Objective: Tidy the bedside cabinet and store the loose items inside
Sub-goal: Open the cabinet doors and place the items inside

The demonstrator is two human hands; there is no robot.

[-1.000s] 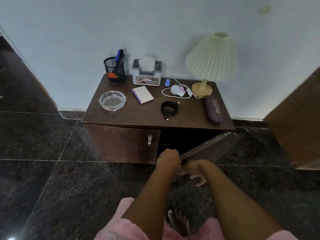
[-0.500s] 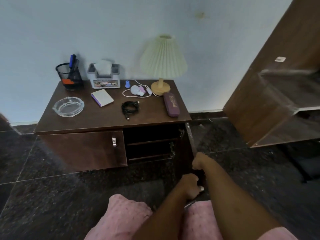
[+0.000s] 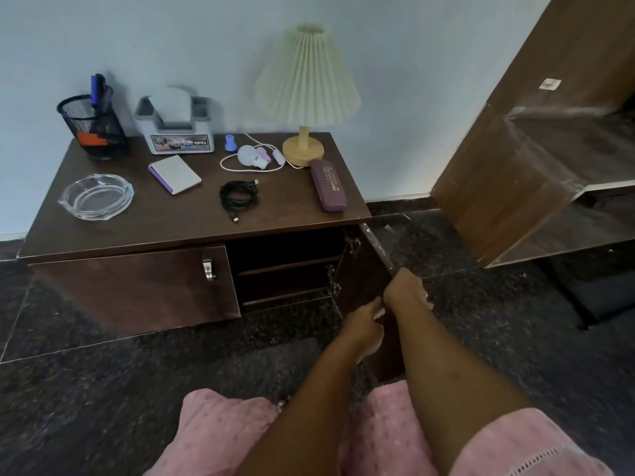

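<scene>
The dark wooden bedside cabinet (image 3: 192, 231) has its right door (image 3: 364, 280) swung wide open, showing dark shelves inside. My right hand (image 3: 407, 290) grips the door's top edge. My left hand (image 3: 364, 324) holds the same door lower down, on its inner face. On the cabinet top lie a glass ashtray (image 3: 96, 196), a small purple-edged notebook (image 3: 175, 174), a coiled black cable (image 3: 238, 197), a purple glasses case (image 3: 328, 185), a white bulb on a cord (image 3: 251, 156) and a small blue piece (image 3: 230, 143).
A mesh pen holder (image 3: 91, 127), a tissue box (image 3: 175, 127) and a pleated lamp (image 3: 305, 87) stand along the wall. The left door (image 3: 137, 286) is closed. A brown shelf unit (image 3: 536, 159) stands to the right on the dark tiled floor.
The right door has swung from part-open to fully open, both hands moving with it. The view has shifted left to right, so the cabinet now sits further left.
</scene>
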